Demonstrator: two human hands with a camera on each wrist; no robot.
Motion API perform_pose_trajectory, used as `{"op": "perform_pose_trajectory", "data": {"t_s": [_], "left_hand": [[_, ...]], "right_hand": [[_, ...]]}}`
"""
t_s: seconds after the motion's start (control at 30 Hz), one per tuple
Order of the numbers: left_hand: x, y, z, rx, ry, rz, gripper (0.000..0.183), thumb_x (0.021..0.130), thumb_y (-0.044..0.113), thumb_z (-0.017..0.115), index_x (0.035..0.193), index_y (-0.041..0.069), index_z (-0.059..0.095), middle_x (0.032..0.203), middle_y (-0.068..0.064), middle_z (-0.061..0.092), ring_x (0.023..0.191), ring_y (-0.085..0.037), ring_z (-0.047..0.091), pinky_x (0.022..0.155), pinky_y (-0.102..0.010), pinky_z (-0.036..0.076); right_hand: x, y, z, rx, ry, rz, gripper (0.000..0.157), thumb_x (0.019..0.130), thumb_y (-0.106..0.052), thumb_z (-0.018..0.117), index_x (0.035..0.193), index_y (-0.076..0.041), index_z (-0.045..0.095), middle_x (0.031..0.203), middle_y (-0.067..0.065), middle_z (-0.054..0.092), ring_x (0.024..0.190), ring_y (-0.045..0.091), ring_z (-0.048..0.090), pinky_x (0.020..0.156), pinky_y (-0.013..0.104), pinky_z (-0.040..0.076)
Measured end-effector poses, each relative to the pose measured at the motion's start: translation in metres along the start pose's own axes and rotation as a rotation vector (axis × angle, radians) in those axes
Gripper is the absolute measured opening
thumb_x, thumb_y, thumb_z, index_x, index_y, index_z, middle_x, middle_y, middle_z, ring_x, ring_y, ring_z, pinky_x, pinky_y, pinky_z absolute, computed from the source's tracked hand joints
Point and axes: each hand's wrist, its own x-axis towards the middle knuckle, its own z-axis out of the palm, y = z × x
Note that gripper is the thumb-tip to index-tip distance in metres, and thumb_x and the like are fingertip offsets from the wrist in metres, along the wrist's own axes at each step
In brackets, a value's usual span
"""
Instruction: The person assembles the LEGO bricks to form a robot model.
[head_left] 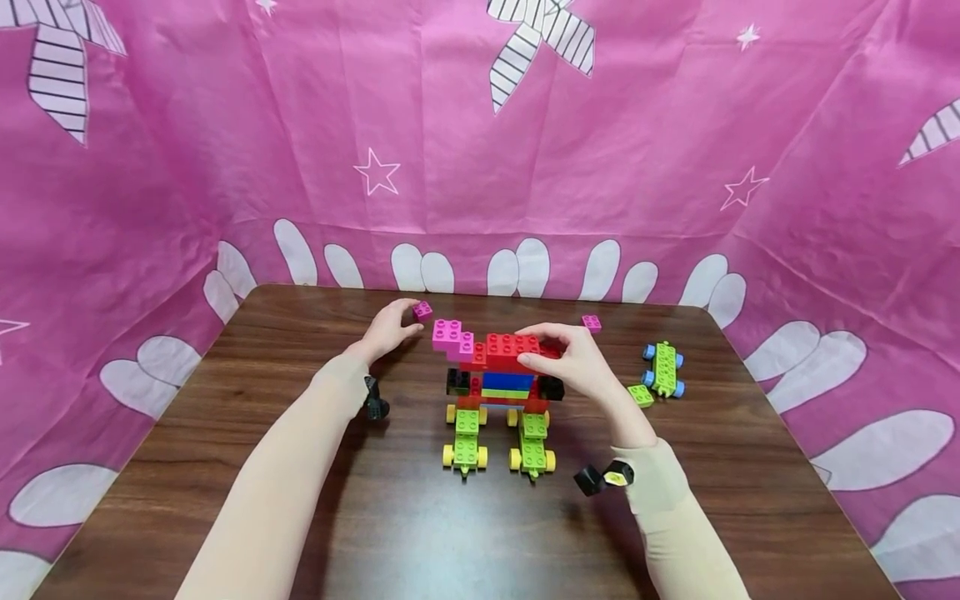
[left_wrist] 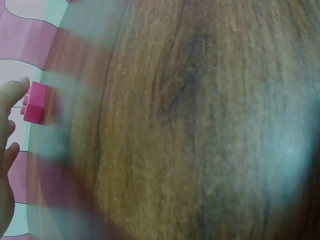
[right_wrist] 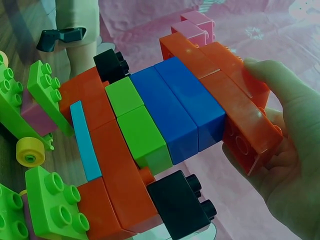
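A toy built of building bricks stands mid-table on lime-green wheel bases with yellow wheels. Its red top layer carries pink bricks at the left end. My right hand grips the red bricks at the top right end, thumb on one side and fingers beneath in the right wrist view. Blue, green and black bricks make up the body below. My left hand reaches to a loose pink brick at the back, fingers apart, one fingertip at its studded side.
Another pink brick lies at the back right. A lime-green base with blue wheels and a lime-green brick lie together on the right. Pink patterned cloth surrounds the dark wooden table.
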Motion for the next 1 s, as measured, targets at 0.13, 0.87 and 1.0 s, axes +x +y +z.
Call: {"op": "perform_pose_trajectory", "data": {"t_s": [0.13,0.87,1.0], "left_hand": [[0.0018,0.0003,0.0002,0.003,-0.027,-0.013,0.054,0.092,0.014,0.064,0.140,-0.003,0.044,0.145,-0.022,0.042,0.136,-0.036,0.038,0.115,-0.045,0.028],[0.0026,0.0007,0.0014,0.089,-0.120,-0.029,0.052,0.096,0.012,0.057,0.142,-0.005,0.041,0.151,-0.024,0.034,0.140,-0.038,0.031,0.116,-0.047,0.026],[0.0040,-0.0015,0.0029,0.064,-0.077,-0.012,0.044,0.093,0.011,0.061,0.132,-0.006,0.052,0.141,-0.025,0.046,0.133,-0.037,0.041,0.113,-0.046,0.031]], "right_hand": [[0.0010,-0.0007,0.0004,0.010,-0.006,-0.005,0.029,0.084,-0.020,0.075,0.111,-0.010,0.071,0.102,0.008,0.070,0.085,0.025,0.059,0.069,0.030,0.055],[0.0002,0.0008,0.0006,0.015,-0.005,-0.016,0.030,0.084,-0.024,0.075,0.111,-0.012,0.070,0.101,0.006,0.071,0.085,0.023,0.060,0.068,0.031,0.055],[0.0002,0.0023,0.0003,-0.001,-0.004,-0.014,0.030,0.085,-0.023,0.075,0.112,-0.012,0.070,0.101,0.006,0.071,0.085,0.021,0.059,0.069,0.030,0.055]]}}
